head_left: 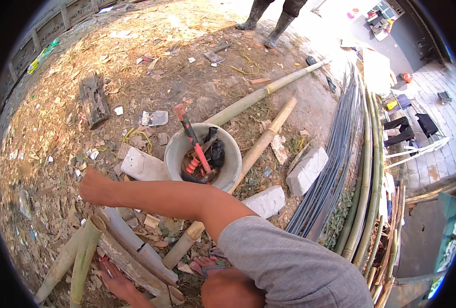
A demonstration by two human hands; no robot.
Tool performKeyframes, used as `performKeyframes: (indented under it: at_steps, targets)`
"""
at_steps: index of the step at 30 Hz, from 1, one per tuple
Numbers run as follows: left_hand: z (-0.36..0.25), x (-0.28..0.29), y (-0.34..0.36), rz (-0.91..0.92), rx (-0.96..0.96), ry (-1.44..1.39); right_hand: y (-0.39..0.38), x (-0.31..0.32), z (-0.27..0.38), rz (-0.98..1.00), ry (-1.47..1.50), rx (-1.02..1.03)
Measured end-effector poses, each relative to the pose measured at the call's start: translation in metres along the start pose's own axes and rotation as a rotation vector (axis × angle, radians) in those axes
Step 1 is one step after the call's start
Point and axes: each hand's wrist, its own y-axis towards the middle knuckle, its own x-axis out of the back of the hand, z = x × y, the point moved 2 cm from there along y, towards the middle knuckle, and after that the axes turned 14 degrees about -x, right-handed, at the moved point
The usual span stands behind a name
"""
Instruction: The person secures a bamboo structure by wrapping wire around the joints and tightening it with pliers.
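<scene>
My right arm reaches across to the left, in front of the bucket. My right hand (93, 186) is bent down at the wrist over the littered ground, its fingers hidden. Low on the left, my left hand (117, 280) has its fingers stretched out, beside a weathered split length of wood (130, 264). Close by stand cut bamboo pieces (86, 259), and a grey half-round length (135, 241) lies behind the wood. Past my forearm, a grey bucket (172, 159) holds a red and black hammer (192, 134), handle up, an orange-red grip (192, 165) and a black plastic bag (215, 154).
Bamboo poles (269, 126) lie behind and under the bucket area. Pale blocks (307, 171) sit around it. Steel rods (325, 143) and green bamboo (365, 190) run along the right. A person's boots (277, 33) stand at the top. A dark wood chunk (93, 100) lies upper left.
</scene>
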Motion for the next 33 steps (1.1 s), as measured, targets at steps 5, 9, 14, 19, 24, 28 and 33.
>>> performKeyframes:
  at_steps: [5, 9, 14, 19, 24, 28, 33]
  targets:
    - [-0.041, -0.073, -0.049, 0.14, -0.413, 0.825, -0.01, 0.045, 0.007, 0.152, -0.09, -0.078]
    - [-0.045, -0.075, -0.041, 0.232, -0.478, 1.103, -0.006, 0.034, 0.01, 0.404, 0.052, -0.274]
    - [-0.071, -0.111, -0.034, 0.298, -0.564, 0.86, -0.003, 0.065, 0.01, 0.412, 0.325, -0.608]
    - [-0.105, -0.101, -0.006, 0.46, -0.555, 1.02, -0.008, 0.062, 0.041, 0.562, 0.822, -0.625]
    - [-0.081, -0.14, -0.007, 0.612, -0.763, 1.121, -0.052, 0.067, 0.014, 0.767, 1.393, -0.952]
    - [-0.093, -0.127, 0.001, 0.633, -0.762, 1.118, -0.043, 0.068, 0.032, 0.823, 1.346, -0.91]
    - [-0.099, -0.133, 0.005, 0.668, -0.763, 1.228, -0.061, 0.066, 0.042, 0.731, 1.279, -0.934]
